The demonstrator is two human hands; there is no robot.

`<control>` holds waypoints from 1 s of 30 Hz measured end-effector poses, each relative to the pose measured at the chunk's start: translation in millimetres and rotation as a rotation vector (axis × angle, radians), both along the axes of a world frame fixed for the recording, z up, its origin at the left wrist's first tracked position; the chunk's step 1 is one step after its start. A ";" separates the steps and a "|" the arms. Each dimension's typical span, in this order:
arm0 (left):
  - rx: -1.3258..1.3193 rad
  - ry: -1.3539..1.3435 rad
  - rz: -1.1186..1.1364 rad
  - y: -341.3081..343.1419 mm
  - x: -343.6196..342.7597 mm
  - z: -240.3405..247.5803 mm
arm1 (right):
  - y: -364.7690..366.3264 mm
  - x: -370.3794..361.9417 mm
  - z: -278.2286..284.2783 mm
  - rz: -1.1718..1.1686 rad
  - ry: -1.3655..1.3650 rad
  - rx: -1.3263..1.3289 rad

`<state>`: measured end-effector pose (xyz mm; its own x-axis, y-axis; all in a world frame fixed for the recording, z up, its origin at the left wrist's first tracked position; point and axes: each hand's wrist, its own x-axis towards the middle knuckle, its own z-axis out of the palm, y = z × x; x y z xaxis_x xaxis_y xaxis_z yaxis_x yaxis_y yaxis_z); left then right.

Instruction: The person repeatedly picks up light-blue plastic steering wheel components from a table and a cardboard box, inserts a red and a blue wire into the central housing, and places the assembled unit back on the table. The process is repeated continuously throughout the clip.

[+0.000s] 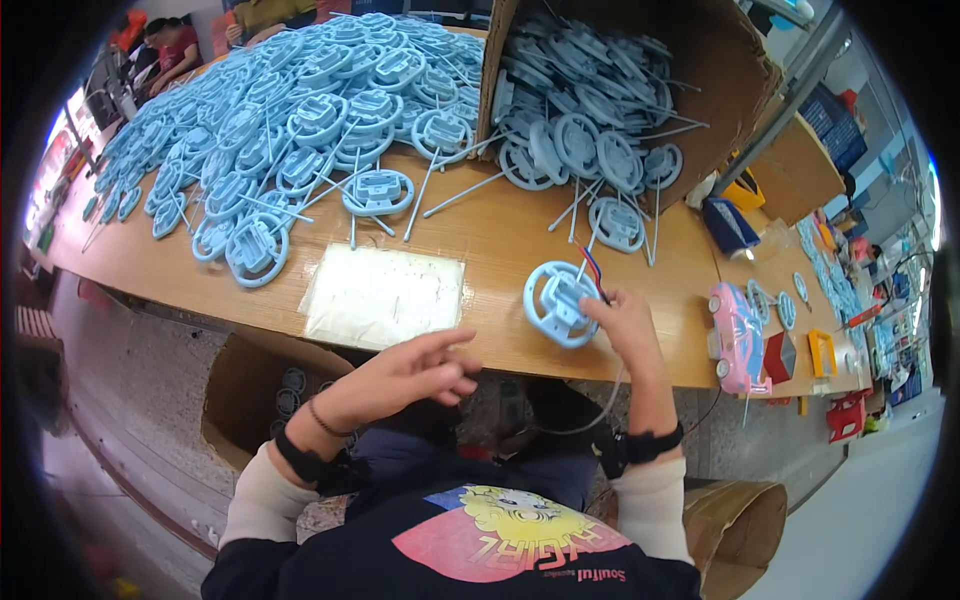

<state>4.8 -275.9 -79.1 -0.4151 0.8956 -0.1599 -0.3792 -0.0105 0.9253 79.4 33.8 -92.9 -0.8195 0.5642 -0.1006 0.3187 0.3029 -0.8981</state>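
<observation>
My right hand [625, 322] is closed on the edge of a light-blue plastic toy steering wheel [547, 322] with a hub and a thin stem. Red and blue wires [592, 268] rise beside the hub, next to my fingers; where they end is hidden. My left hand [425, 370] holds nothing and hovers over the table's front edge, its fingers apart and partly bent. Just beyond it a whitish rectangular sheet [385, 297] lies on the wooden table [500, 240].
A large heap of similar wheels [330, 120] covers the far left. An open cardboard box [720, 70] holds more, several spilling out. At right stand a pink and blue toy car [738, 338] and a yellow frame [822, 353]. Another cardboard box [235, 400] sits below the table.
</observation>
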 end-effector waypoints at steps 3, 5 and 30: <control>0.033 -0.024 0.137 41.2 0.9 1.3 | -40.6 24.0 30.3 0.105 0.117 -0.088; 0.097 -0.134 0.066 58.1 -4.0 1.0 | -58.8 33.0 40.2 0.150 0.143 -0.074; 0.154 -0.106 0.260 71.4 -8.4 -9.5 | -38.8 69.8 49.8 0.388 0.287 0.408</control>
<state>-3.6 -204.4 -88.6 -0.6212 0.7790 -0.0851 -0.4395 -0.2564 0.8609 149.2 -5.0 -43.1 -0.9347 0.1668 0.3138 -0.1195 0.6842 -0.7195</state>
